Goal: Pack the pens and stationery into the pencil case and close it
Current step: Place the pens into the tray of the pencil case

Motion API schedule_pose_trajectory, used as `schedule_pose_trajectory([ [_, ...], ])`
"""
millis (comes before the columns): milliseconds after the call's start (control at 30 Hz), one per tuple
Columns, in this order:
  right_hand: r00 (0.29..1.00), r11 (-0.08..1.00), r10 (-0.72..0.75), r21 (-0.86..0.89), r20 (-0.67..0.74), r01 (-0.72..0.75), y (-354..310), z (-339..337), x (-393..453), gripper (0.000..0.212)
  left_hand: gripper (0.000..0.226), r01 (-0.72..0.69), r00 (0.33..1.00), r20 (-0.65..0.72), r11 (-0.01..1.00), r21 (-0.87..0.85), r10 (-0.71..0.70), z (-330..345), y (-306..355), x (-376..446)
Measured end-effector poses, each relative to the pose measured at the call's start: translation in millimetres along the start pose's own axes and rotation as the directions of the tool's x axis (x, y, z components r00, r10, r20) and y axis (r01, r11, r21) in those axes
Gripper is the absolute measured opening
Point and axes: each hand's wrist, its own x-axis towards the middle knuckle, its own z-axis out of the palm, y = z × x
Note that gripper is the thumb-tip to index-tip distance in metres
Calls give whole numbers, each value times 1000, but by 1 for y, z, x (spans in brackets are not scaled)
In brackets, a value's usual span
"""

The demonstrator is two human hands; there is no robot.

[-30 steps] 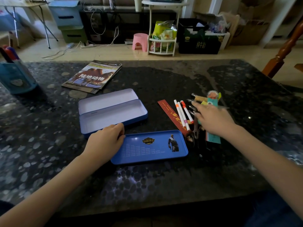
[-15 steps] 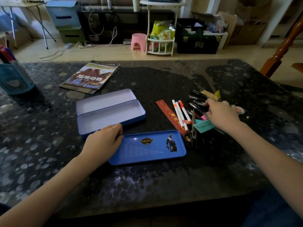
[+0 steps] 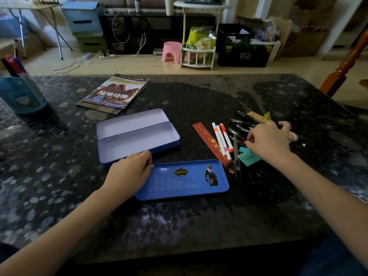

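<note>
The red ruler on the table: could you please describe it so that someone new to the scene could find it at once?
Start at the open blue pencil case in the middle of the dark stone table. To its right lies a spread of stationery under the right hand. The red ruler is that spread's leftmost piece, a flat strip with gold print, beside three white markers.

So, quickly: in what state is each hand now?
Left hand: open, resting on the blue tray.
Right hand: fingers curled among the black pens; grip cannot be told.
</note>
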Motion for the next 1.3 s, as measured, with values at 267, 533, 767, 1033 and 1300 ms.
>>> schedule_pose_trajectory([
  [267,983,950,-78,288,-165,124,-13,-4,-8,14,12,38,999,7,988,-149,-37,1,4,1],
  [533,959,789,-231,546,-162,282,-20,0,-11,29,8,33,999,50,968,-250,-21,-1,15,-4],
  [767,868,646,-447,593,-217,481,-35,-7,-24,27,2,27,998,64,939,-343,-6,-2,18,-5],
  [1033,731,546,-679,617,-69,566,-68,-8,-60,29,8,17,1000,17,935,-355,-12,-4,18,-4],
  [1300,718,528,-693,632,-65,567,-78,-1,-67,24,14,-107,991,48,944,-311,128,-3,20,-6],
])
